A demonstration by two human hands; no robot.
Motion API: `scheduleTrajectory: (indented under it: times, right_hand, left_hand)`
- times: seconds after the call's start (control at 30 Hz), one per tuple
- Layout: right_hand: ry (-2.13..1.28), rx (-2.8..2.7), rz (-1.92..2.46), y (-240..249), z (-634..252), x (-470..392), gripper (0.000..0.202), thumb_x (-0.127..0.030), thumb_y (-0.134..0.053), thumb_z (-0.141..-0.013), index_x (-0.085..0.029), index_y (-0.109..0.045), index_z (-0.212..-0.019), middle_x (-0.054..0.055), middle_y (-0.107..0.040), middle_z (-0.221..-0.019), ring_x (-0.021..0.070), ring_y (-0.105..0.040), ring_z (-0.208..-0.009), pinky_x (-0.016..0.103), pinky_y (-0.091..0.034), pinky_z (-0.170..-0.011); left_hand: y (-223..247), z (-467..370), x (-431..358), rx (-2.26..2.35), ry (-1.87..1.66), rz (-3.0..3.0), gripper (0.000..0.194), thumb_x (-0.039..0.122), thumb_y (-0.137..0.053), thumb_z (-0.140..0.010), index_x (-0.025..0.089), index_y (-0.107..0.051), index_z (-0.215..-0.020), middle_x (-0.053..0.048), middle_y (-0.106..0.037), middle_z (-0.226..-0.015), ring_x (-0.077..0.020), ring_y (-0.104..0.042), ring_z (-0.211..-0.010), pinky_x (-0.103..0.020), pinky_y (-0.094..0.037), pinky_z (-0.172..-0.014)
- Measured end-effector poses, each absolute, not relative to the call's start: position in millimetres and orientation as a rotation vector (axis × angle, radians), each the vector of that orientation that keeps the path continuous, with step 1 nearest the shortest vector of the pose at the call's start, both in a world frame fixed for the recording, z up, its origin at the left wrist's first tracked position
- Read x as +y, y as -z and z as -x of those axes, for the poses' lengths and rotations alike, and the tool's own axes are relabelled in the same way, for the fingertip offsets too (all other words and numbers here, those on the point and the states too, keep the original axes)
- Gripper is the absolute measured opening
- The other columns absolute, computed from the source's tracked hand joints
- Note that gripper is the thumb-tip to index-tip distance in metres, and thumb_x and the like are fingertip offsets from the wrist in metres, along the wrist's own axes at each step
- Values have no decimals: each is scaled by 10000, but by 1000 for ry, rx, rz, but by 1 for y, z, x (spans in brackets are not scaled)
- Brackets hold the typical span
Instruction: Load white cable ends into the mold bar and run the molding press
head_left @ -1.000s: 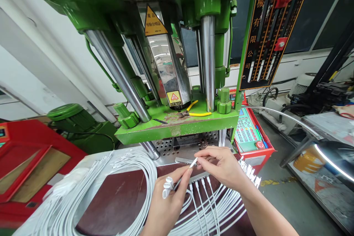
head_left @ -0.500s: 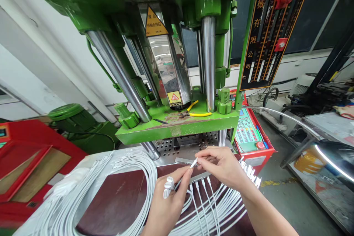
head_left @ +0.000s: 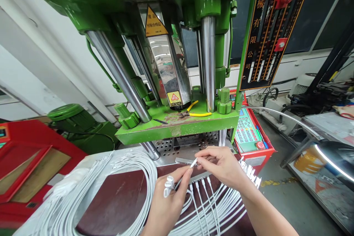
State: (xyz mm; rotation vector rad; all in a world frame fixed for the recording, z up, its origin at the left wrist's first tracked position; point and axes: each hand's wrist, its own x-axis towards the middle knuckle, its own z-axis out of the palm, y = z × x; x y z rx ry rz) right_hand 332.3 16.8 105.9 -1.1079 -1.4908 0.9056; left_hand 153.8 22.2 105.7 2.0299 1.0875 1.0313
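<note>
Between both hands, a small white cable connector (head_left: pixel 193 163) is pinched at the middle of the head view. My left hand (head_left: pixel 170 201) is closed on its lower end with thumb and forefinger. Several other white cable ends (head_left: pixel 169 185) stick out between that hand's fingers. The fingertips of my right hand (head_left: pixel 222 164) are closed on the connector's upper tip. Just below the hands lies a metal bar (head_left: pixel 199 178), partly hidden, with several white cables (head_left: pixel 205 188) lined up along it. Behind the fingers is a flat metal strip (head_left: pixel 184 160).
A green press (head_left: pixel 177 129) stands ahead, with yellow-handled pliers (head_left: pixel 199 114) on its ledge. White cable bundles lie left (head_left: pixel 151 180) and right (head_left: pixel 232 206) on the dark red board (head_left: pixel 113 199). At right are a control panel (head_left: pixel 246 129) and a flexible metal hose (head_left: pixel 290 114).
</note>
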Motion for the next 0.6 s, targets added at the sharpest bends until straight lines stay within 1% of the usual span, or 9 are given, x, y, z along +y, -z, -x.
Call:
scheduleTrajectory:
  times: [0.27,0.6]
  right_hand:
    - [-932,-1471,1099,-103,-332,18,162,-260,-586,-843,-164,-710,-884,35,-675,-827,155,-692,-706,235,-549,-668]
    - [-935,-1466,1104,-102,-332,19,149,-239,-584,-839,-166,-711,-869,33,-671,-831,151,-692,-701,222,-548,-660]
  left_hand:
    - [-105,-153,23,1103,-1030,-2027,206,312,-575,-854,222,-743,-931,-39,-751,-913,-213,-695,-841,-236,-543,-731]
    - [-106,-155,23,1111,-1016,-2015,228,317,-564,-860,244,-733,-994,-22,-750,-927,-205,-694,-846,-228,-539,-725]
